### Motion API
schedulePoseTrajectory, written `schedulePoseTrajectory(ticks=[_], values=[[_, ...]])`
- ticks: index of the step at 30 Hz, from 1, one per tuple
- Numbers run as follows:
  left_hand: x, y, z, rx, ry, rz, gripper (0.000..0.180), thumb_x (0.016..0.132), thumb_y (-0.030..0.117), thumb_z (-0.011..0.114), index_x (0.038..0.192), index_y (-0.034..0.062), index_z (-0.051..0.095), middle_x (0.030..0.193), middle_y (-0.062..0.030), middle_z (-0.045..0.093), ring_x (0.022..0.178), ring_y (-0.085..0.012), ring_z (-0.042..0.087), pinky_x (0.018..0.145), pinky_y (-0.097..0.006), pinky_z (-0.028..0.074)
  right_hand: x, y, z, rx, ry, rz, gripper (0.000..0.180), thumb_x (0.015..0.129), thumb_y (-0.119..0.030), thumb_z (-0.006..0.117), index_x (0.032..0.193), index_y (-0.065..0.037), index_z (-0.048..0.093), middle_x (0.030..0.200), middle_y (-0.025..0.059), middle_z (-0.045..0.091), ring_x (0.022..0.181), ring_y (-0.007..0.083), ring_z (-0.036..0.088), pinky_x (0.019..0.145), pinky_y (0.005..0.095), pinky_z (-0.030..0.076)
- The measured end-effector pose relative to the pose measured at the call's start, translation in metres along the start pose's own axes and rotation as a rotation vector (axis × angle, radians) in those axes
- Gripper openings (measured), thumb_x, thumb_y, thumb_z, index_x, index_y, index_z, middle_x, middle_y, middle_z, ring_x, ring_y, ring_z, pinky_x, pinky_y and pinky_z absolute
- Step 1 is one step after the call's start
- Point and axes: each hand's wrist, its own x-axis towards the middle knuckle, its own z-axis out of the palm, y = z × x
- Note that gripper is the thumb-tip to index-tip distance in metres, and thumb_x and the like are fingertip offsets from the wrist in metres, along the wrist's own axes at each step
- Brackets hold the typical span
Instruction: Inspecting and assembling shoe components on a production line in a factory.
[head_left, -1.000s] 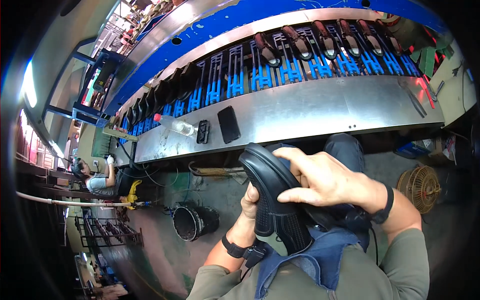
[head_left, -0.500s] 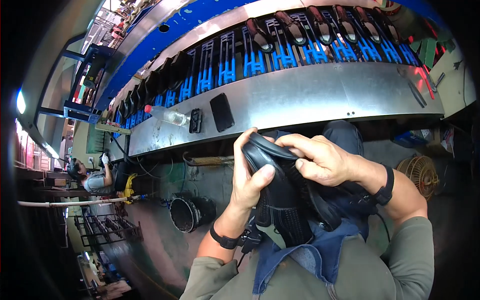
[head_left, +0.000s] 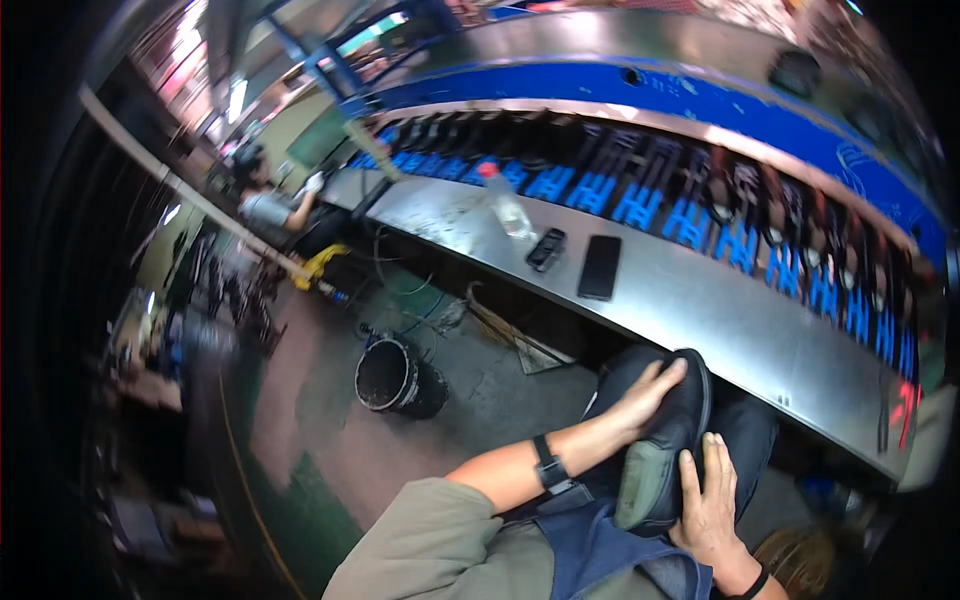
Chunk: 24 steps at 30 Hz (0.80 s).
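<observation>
Both hands are on the dark shoe (head_left: pixel 668 440), which sits low in the picture over the person's lap, just in front of the steel worktable (head_left: pixel 700 300). The left hand (head_left: pixel 648 392) comes in along the upper side of the shoe, fingers stretched out and laid flat against its rounded end, thumb tucked on the near side. The right hand (head_left: pixel 708 498) cups the shoe from below and to the right, fingers spread and pressed upward along its black edge. So it is gripped between the two palms, with a greyish-green panel facing the camera. Whether that panel is an insole or a lining, the blur does not let me tell.

A black band sits on the left wrist, and a blue apron (head_left: pixel 600 550) bunches up beneath the shoe.

Up on the table, a black phone (head_left: pixel 600 267) lies flat, a smaller dark device (head_left: pixel 546 249) just beside it to the left, and a clear plastic bottle (head_left: pixel 505 205) with a red cap lies near those. Behind them runs a long row of blue racks (head_left: pixel 700 215) carrying dark shoe parts.

Down on the concrete floor to the left stands a black bucket (head_left: pixel 392 375), well apart from the hands. Far off at the table's left end, another person (head_left: pixel 270 205) is seated.
</observation>
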Motion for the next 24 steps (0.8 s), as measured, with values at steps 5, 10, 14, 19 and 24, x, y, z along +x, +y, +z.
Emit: schedulePoseTrajectory(ticks=[5,10,14,19,24], values=[[0.004,0.011,-0.019,0.320,-0.107,0.103,0.062,0.103,0.048,0.052,0.142,-0.0001,0.050,0.134,-0.0170,0.059,0.122,-0.0226,0.056,0.106,-0.036,0.043,0.049,0.022,-0.008,0.181,0.311,-0.405,0.089,0.067,-0.013,0.073,0.149,-0.003,0.039,0.147,0.0276,0.042,0.134,0.0494,0.043,0.106,0.0611,0.038],[-0.041,0.030,-0.051,0.981,-0.172,0.494,0.049,0.107,0.041,0.047,0.133,0.0013,0.059,0.109,-0.0118,0.066,0.100,-0.0183,0.065,0.085,-0.034,0.051,0.078,0.029,-0.014,0.800,0.345,0.475,0.079,0.077,-0.009,0.076,0.147,0.002,0.041,0.142,0.0149,0.050,0.131,0.0246,0.049,0.111,0.0360,0.037],[0.038,-0.029,-0.003,0.282,-0.213,0.449,0.045,0.108,0.033,0.047,0.129,-0.0047,0.061,0.120,-0.0112,0.065,0.110,-0.0208,0.061,0.098,-0.035,0.046,0.052,0.145,0.068,1.284,0.273,0.853,0.051,0.104,-0.038,0.055,0.134,0.003,0.056,0.131,0.0149,0.061,0.123,0.0247,0.056,0.105,0.0359,0.043],[0.067,-0.001,-0.006,0.300,-0.266,0.242,0.033,0.102,0.017,0.057,0.126,-0.0045,0.061,0.120,-0.0132,0.067,0.105,-0.0204,0.062,0.095,-0.035,0.049,0.088,0.128,0.048,1.199,0.320,0.916,0.031,0.101,-0.023,0.062,0.118,0.002,0.065,0.108,0.0052,0.068,0.096,0.0122,0.061,0.083,0.0276,0.049],[-0.014,0.066,-0.024,0.903,-0.784,0.342,0.015,0.093,0.018,0.067,0.089,0.0052,0.062,0.089,-0.0032,0.057,0.085,-0.0153,0.057,0.080,-0.032,0.047,0.089,0.087,-0.017,0.705,-0.395,0.172,0.017,0.090,-0.018,0.067,0.100,-0.004,0.066,0.094,0.0028,0.066,0.088,0.0169,0.061,0.081,0.0310,0.047]])
